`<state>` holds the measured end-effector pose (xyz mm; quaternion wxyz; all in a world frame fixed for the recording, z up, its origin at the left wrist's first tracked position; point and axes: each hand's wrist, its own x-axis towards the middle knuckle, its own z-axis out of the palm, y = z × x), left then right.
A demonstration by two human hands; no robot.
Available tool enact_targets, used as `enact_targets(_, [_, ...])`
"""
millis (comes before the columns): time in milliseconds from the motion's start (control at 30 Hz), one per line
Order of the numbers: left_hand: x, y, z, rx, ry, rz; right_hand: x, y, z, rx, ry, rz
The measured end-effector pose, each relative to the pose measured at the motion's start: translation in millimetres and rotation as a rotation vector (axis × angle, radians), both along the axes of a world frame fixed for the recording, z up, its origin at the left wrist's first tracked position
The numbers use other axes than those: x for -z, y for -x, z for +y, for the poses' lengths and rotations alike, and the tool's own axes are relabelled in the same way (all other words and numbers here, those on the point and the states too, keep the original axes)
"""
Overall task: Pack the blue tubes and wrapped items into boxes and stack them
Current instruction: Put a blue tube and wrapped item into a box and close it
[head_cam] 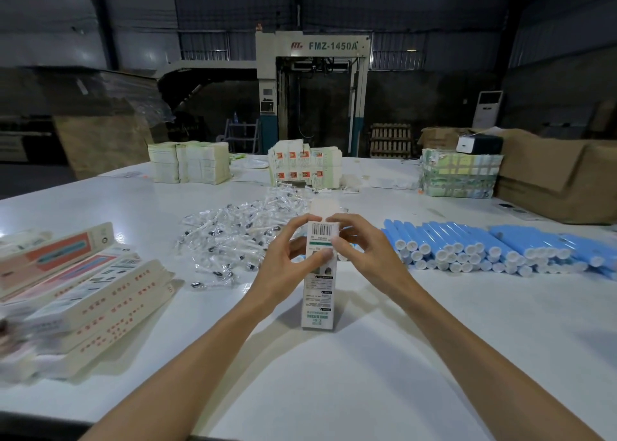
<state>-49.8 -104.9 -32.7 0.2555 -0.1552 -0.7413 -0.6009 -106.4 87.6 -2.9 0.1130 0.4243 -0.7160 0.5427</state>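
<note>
L hand [286, 262], R hand [364, 251] grip upright box [317, 302]; contents hidden.

Printed matt cardboard box [319, 273]; smooth blue plastic tubes [484, 243] w/ white caps; clear glossy plastic wrappers [233, 237]; smooth white table [400, 357]; brown corrugated cardboard cartons [561, 176].
</note>
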Motion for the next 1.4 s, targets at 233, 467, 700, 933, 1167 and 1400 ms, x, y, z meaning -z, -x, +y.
enact_targets(233, [-2,-4,3,0.025,-0.018,-0.051,-33,13,-3,0.042,0.162,-0.442])
enact_targets(467, [-5,-7,1,0.033,-0.006,-0.073,-44,20,-7,-0.094,0.018,-0.599])
enact_targets(700, [-7,-7,2,0.047,0.006,-0.077,-44,16,-1,-0.185,0.062,-0.587])
enact_targets(933, [-10,-8,4,0.034,0.014,-0.091,-42,7,0,-0.139,0.059,-0.461])
enact_targets(1167, [-10,-12,4,0.04,0.013,-0.076,-43,3,0,-0.099,0.014,-0.351])
enact_targets(1400, [-10,-11,2,0.081,0.044,-0.029,-47,3,6,0.011,-0.2,-0.146])
